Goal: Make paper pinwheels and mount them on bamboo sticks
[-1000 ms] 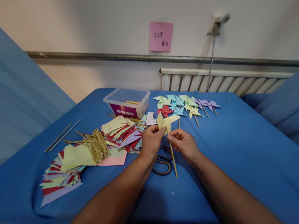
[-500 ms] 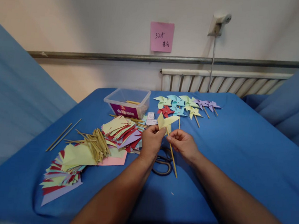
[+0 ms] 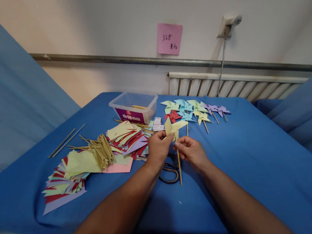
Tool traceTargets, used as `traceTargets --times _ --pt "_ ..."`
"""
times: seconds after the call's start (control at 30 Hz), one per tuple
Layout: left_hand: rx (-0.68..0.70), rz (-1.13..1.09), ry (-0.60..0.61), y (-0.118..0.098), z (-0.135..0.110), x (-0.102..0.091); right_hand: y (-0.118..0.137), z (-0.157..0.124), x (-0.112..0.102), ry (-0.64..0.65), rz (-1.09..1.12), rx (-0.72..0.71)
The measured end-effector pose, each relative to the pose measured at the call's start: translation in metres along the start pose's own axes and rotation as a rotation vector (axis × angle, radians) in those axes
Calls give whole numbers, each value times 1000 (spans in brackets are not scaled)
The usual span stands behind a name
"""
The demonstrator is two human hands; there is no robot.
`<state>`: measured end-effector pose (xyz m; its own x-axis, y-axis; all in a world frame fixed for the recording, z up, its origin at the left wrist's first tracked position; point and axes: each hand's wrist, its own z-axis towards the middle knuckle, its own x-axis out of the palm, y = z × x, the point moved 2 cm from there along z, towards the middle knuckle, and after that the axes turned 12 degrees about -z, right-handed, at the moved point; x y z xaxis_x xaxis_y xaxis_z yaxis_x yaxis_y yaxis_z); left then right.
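Yellow pinwheel (image 3: 175, 127) pinched in left hand (image 3: 159, 146); stick (image 3: 179, 166) (right hand (image 3: 191, 150) gripping it) steeper than before.

On the desk (image 3: 249, 169), the box (image 3: 131, 115) stood at the back, with some sticks (image 3: 138, 107) in it. To its right lay several pinwheels (image 3: 186, 117). The paper sheets (image 3: 128, 134) lay before the box and nearer at the left, with a stick bundle (image 3: 102, 152) partly on them. The scissors (image 3: 170, 166) lay to the right of the sheets, below the held pinwheel (image 3: 175, 127).
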<state>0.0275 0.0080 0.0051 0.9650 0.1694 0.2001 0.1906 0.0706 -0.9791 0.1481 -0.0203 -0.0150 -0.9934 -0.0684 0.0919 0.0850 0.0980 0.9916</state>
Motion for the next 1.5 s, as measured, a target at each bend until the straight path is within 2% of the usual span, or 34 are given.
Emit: traceTargets --times 0.4,1.2,1.5 --pt "25 -3 -4 -4 -1 -1 -7 0 3 10 35 -31" --pt "-12 10 4 1 0 0 -7 -1 2 0 36 -15" --pt "47 49 39 -3 -1 -1 -5 -1 1 -37 -3 -30"
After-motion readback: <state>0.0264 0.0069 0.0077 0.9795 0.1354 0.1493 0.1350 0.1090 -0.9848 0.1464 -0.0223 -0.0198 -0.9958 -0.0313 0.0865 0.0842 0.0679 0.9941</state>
